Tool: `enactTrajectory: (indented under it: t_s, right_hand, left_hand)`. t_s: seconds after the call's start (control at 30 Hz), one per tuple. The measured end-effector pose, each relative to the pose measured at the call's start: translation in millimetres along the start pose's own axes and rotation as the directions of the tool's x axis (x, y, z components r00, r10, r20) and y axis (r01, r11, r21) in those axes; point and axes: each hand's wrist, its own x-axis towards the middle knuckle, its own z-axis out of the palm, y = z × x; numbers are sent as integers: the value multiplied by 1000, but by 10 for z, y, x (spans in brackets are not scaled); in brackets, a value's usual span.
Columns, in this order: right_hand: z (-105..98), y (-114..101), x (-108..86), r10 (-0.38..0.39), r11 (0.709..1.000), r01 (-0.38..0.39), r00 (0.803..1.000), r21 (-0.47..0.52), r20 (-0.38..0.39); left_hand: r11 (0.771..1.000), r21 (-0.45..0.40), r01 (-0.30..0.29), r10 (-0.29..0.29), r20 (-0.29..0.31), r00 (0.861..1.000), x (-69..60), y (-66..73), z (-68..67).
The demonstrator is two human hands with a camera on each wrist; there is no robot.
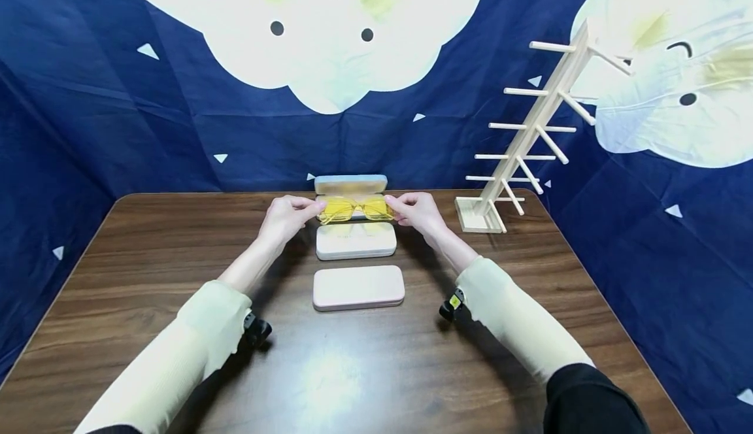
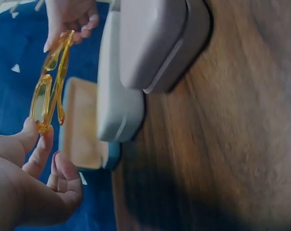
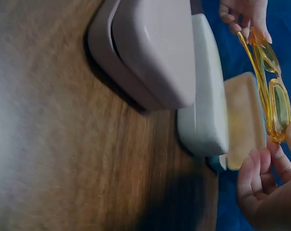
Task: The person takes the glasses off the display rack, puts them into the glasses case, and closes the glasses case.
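Note:
Yellow-framed glasses (image 1: 355, 209) are held up between the two hands, above an open glasses case (image 1: 351, 184) at the back of the table. My left hand (image 1: 287, 217) pinches one end of the frame between thumb and finger. At the opposite end, my right hand (image 1: 416, 213) pinches the frame the same way. In the left wrist view the temples of the glasses (image 2: 42, 103) look folded behind the lenses. The open case (image 3: 241, 120) has a blue-green outside and a tan lining. I see nothing lying inside the part of it that shows.
Two closed glasses cases lie in line nearer the front: a white case (image 1: 355, 242) and a pinkish case (image 1: 359, 287). A wooden rack with pegs (image 1: 529, 133) stands at the table's back right. Blue cloth (image 1: 176, 133) hangs behind the wooden table (image 1: 147, 277).

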Motion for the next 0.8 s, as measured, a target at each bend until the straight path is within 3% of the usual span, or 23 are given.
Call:
enactTrajectory:
  t_s: [0.23, 0.43, 0.6, 0.8]
  right_hand:
    - [79, -49, 240, 55, 993, -52, 998, -111, 23]
    - [94, -53, 392, 104, 985, -94, 992, -147, 65]
    - [102, -33, 499, 98, 981, -87, 993, -171, 62]
    - [117, 11, 617, 87, 976, -80, 996, -203, 26]
  left_hand:
    - [997, 83, -2, 6, -49, 999, 262, -72, -20]
    - [988, 152, -21, 27, -39, 999, 416, -94, -28]
    - [970, 228, -84, 95, -38, 995, 515, -133, -24]
    - [961, 261, -88, 109, -68, 992, 611, -170, 27]
